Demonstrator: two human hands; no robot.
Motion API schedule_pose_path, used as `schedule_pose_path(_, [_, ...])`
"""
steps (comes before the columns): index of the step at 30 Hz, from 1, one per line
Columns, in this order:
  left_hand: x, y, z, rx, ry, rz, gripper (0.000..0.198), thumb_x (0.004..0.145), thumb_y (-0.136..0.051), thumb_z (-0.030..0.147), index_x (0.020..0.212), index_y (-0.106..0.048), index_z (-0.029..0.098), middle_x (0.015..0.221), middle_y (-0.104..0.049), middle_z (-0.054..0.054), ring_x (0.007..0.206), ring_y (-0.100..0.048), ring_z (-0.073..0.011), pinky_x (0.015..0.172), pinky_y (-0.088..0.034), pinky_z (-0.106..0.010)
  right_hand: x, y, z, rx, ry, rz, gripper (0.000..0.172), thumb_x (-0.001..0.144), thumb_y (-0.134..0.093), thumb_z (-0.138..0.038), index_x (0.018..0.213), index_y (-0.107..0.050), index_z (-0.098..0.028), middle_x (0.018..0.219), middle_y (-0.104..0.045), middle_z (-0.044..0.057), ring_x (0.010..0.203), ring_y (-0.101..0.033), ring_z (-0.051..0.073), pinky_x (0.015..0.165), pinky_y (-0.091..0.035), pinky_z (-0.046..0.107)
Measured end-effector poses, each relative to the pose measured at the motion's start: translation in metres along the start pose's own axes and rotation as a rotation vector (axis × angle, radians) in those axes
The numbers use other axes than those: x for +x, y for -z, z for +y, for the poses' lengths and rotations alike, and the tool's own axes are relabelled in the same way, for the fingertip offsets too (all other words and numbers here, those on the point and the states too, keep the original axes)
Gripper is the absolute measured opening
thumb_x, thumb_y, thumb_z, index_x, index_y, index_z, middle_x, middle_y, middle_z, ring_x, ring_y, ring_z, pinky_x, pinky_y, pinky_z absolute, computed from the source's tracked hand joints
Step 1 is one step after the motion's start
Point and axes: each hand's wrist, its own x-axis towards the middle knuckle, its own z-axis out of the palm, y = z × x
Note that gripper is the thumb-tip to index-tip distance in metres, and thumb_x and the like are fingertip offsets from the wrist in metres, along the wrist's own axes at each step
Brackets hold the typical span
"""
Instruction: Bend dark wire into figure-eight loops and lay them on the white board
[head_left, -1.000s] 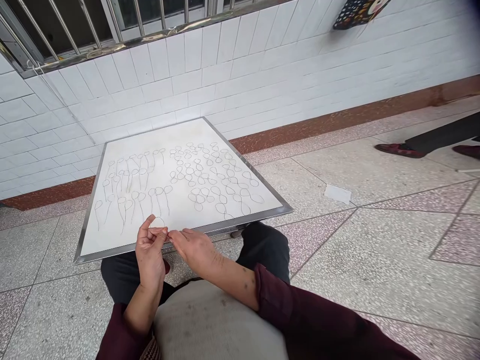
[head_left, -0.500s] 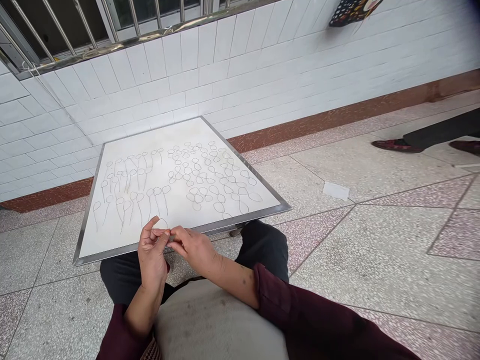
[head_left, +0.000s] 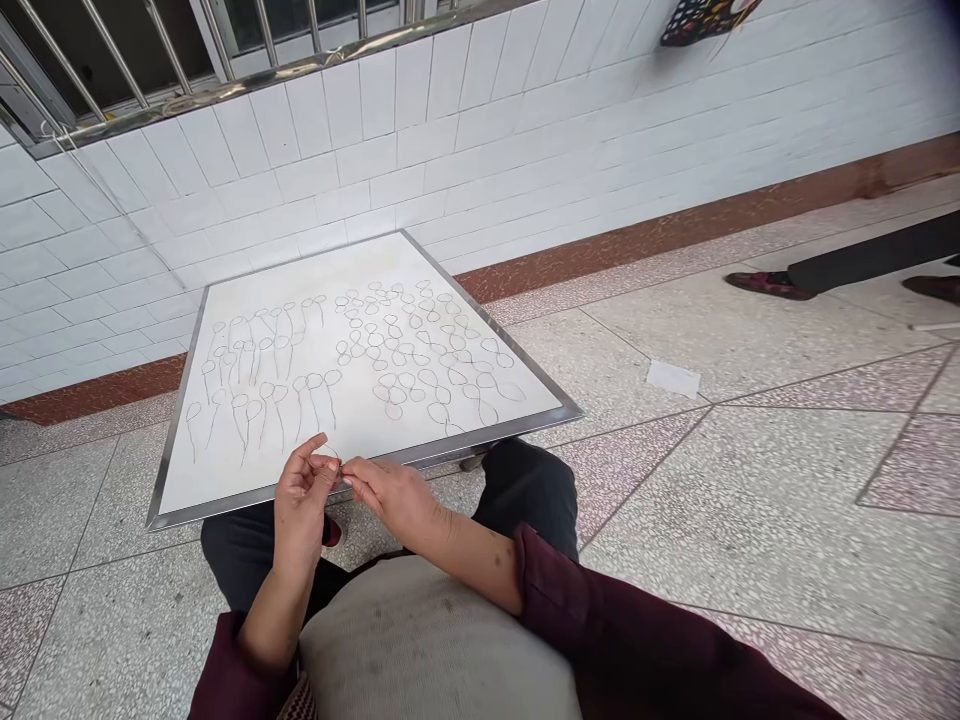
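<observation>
Above the near edge of the white board (head_left: 322, 260), my left hand (head_left: 302, 500) pinches a thin wire loop (head_left: 330, 449) between thumb and forefinger, its other fingers curled. My right hand (head_left: 401, 503) meets it from the right, its thumb and fingertips closed at the base of the same loop. The fingers partly hide the wire there. On the board's left lie several single wire loops with long tails (head_left: 315, 381). Several wire shapes made of joined loops (head_left: 480, 381) are spread over its right half.
The metal-edged board rests by my knees, its far side near the white tiled wall (head_left: 525, 150). Metal window bars (head_left: 176, 50) are above. On the right, a white paper piece (head_left: 673, 378) lies on the floor, with another person's leg and shoe (head_left: 772, 285) beyond.
Both hands stay together at the wire loop, with my right fingertips shifted slightly. The other person's foot at the right has moved a little to the left.
</observation>
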Motion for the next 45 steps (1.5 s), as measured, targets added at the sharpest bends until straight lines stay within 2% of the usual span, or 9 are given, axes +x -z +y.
schedule_pose_path(3, [0.002,0.0,-0.001,0.005,0.004,0.0,0.042,0.076,-0.076,0.033,0.114,-0.064,0.02,0.074,-0.058,0.003,0.074,-0.058,-0.0114,0.075,-0.051,-0.025,0.001,0.0,0.0,0.029,0.003,-0.017,0.015,0.1,-0.047,-0.026,0.098,-0.061,-0.02,0.071,-0.069,-0.003,0.068,-0.064,0.012,0.06,-0.04,0.021])
schedule_pose_path(9, [0.001,0.001,0.0,0.026,-0.01,-0.017,0.044,0.078,-0.073,0.03,0.119,-0.062,0.021,0.072,-0.056,0.004,0.071,-0.058,-0.0108,0.071,-0.049,-0.024,0.0,-0.001,-0.002,-0.116,-0.032,-0.025,0.017,0.096,-0.054,-0.034,0.105,-0.058,-0.019,0.083,-0.072,0.002,0.074,-0.068,0.016,0.061,-0.042,0.023])
schedule_pose_path(16, [0.002,0.005,-0.003,0.083,-0.013,-0.056,0.043,0.082,-0.068,0.03,0.123,-0.059,0.022,0.077,-0.056,0.003,0.07,-0.054,-0.0109,0.066,-0.048,-0.023,-0.001,0.001,-0.006,-0.216,0.009,-0.074,0.01,0.097,-0.052,-0.021,0.107,-0.053,-0.019,0.087,-0.072,0.003,0.082,-0.068,0.015,0.063,-0.044,0.023])
schedule_pose_path(22, [0.001,0.002,-0.002,0.089,0.023,-0.045,0.044,0.081,-0.068,0.03,0.123,-0.058,0.022,0.075,-0.054,0.004,0.064,-0.051,-0.0095,0.064,-0.047,-0.023,-0.001,0.0,-0.006,-0.338,0.03,-0.032,0.011,0.096,-0.054,-0.019,0.107,-0.052,-0.019,0.078,-0.068,0.002,0.075,-0.065,0.016,0.062,-0.041,0.025])
schedule_pose_path(27, [0.001,0.0,-0.001,0.102,0.054,-0.044,0.043,0.081,-0.068,0.034,0.121,-0.06,0.021,0.074,-0.053,0.004,0.064,-0.051,-0.0095,0.065,-0.048,-0.023,-0.002,-0.003,-0.005,-0.308,0.049,-0.011,0.007,0.095,-0.051,-0.014,0.1,-0.053,-0.018,0.076,-0.066,0.001,0.075,-0.063,0.015,0.061,-0.04,0.025])
schedule_pose_path(31, [0.002,0.0,-0.003,0.117,0.047,-0.036,0.043,0.08,-0.069,0.036,0.12,-0.061,0.022,0.074,-0.053,0.004,0.066,-0.052,-0.0102,0.065,-0.048,-0.023,-0.001,-0.005,-0.003,-0.243,0.036,-0.011,0.007,0.095,-0.053,-0.018,0.102,-0.053,-0.018,0.082,-0.068,0.002,0.08,-0.065,0.016,0.064,-0.043,0.025])
schedule_pose_path(35, [0.001,-0.001,-0.005,0.121,0.003,-0.015,0.039,0.081,-0.068,0.034,0.118,-0.063,0.022,0.073,-0.053,0.004,0.065,-0.05,-0.0099,0.064,-0.047,-0.022,-0.001,-0.004,-0.002,-0.196,-0.008,-0.038,0.007,0.098,-0.05,-0.024,0.102,-0.054,-0.019,0.083,-0.068,0.004,0.079,-0.066,0.017,0.065,-0.044,0.025])
schedule_pose_path(41, [-0.003,-0.007,-0.008,0.085,-0.092,0.046,0.039,0.083,-0.068,0.031,0.121,-0.062,0.023,0.076,-0.055,0.003,0.068,-0.053,-0.0099,0.068,-0.047,-0.022,0.001,0.004,-0.007,-0.164,-0.033,-0.059,0.013,0.1,-0.044,-0.022,0.103,-0.056,-0.019,0.084,-0.068,0.004,0.079,-0.064,0.016,0.065,-0.042,0.025])
schedule_pose_path(45, [-0.005,-0.013,-0.006,0.056,-0.107,0.09,0.039,0.082,-0.069,0.03,0.12,-0.062,0.023,0.076,-0.056,0.003,0.069,-0.054,-0.0095,0.071,-0.048,-0.021,0.001,0.009,-0.011,-0.157,-0.035,-0.033,0.018,0.1,-0.04,-0.022,0.103,-0.058,-0.019,0.081,-0.067,0.004,0.076,-0.062,0.015,0.063,-0.04,0.024])
